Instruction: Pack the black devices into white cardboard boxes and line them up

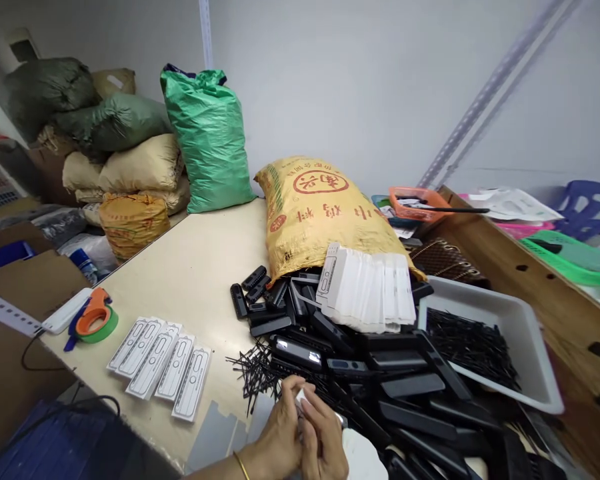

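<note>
At the bottom middle my left hand point(279, 433), with a gold bangle at the wrist, is closed against my right hand point(325, 433). Between their fingertips a small white piece point(301, 398) shows; most of it is covered by the fingers, so its kind cannot be made out. Thin black sticks point(255, 373) lie loose just beyond my left hand. Many black plastic cases point(413, 385) are heaped beside and beyond my right hand. On top of that heap rests a row of white printed cards point(367, 290). More printed cards point(193, 383) lie flat to the left.
A yellow woven sack point(325, 213) lies open behind the heap. At right stands a white tray point(535, 333) of black sticks, by a wooden board point(545, 293). A tape roll point(100, 327) sits at the left edge. A green sack point(210, 140) stands at the back.
</note>
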`<state>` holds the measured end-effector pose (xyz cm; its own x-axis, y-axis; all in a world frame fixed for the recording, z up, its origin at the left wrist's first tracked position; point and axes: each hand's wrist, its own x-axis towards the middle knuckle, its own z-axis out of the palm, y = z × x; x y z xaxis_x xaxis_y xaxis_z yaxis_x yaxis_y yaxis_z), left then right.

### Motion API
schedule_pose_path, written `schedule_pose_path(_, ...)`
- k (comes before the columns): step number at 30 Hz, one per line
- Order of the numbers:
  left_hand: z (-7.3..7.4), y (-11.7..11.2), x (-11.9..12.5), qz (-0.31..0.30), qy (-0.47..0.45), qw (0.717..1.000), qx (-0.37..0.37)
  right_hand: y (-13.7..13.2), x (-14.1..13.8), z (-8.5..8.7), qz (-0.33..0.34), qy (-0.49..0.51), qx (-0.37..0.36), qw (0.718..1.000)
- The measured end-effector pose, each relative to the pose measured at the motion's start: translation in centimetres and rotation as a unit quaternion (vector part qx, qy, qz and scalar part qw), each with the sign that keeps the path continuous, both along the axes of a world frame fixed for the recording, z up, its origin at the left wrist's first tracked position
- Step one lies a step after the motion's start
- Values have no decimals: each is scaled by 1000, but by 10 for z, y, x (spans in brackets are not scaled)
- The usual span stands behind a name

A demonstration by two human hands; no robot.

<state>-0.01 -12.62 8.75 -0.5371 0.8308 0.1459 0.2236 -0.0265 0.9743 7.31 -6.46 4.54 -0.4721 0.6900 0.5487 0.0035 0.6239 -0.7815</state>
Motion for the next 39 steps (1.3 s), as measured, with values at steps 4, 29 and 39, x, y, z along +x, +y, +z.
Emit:
schedule_pose_path(4,8,-10,-19,31,12,998,-49,-11,8,-2,20,-37,-60,997)
schedule_pose_path(29,-37,45,-88,-95,386,896,-199,49,159,-6,-111,-505,20,856)
schedule_pose_path(39,-20,31,-108,-101,344,921,-150,46,166,-2,-114,-349,-125,922)
